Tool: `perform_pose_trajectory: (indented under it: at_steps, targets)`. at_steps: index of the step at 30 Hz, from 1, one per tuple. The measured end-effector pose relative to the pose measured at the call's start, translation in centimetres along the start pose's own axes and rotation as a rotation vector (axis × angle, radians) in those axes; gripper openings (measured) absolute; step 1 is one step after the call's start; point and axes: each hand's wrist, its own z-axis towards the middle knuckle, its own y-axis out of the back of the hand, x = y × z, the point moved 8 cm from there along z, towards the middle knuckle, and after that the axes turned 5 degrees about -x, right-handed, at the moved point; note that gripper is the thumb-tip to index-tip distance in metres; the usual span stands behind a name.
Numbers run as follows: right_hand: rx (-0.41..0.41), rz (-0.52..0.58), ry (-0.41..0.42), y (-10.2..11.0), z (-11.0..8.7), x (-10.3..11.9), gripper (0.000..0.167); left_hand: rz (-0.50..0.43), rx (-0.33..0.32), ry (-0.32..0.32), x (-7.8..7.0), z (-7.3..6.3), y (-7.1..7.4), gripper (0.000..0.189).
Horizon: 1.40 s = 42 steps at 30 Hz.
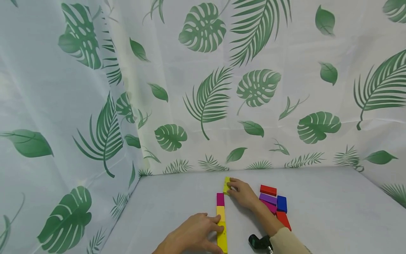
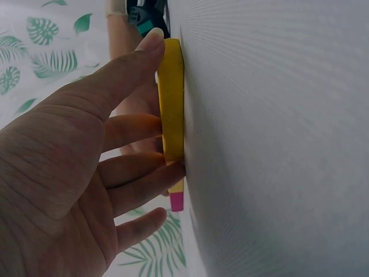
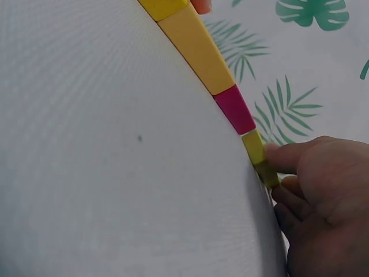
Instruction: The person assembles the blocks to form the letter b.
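Note:
A row of blocks runs away from me: a yellow block (image 1: 223,240) nearest, a paler yellow block (image 1: 220,211), then a magenta block (image 1: 220,199). My left hand (image 1: 193,231) lies along the row's left side. Its loosely extended fingers touch the two nearer blocks, and in the left wrist view the thumb is by one end of the yellow block (image 2: 172,101). Just past the magenta block, slightly right of the row, my right hand (image 1: 244,194) pinches a yellow-green block (image 1: 226,188). The right wrist view has this block (image 3: 253,147) close beyond the magenta one (image 3: 235,109).
Right of the row lie a red block (image 1: 268,190), a purple block (image 1: 268,198), a magenta block (image 1: 269,206), a blue block (image 1: 282,204) and another red block (image 1: 283,220). A black device (image 1: 258,242) is by the right forearm. Leaf-patterned curtains (image 1: 215,148) border the white table (image 1: 177,190).

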Motion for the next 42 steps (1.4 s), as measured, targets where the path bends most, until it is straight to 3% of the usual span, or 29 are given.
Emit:
perform_pose_trajectory:
  at_steps: [22, 42]
  targets:
    - [-0.034, 0.036, 0.02, -0.1, 0.1, 0.2, 0.032, -0.029, 0.023, 0.031, 0.2, -0.1, -0.1, 0.059]
    - [-0.035, 0.041, 0.025, -1.0, 0.5, 0.6, 0.032, -0.01, 0.003, 0.015, 0.1, 0.0, 0.0, 0.06]
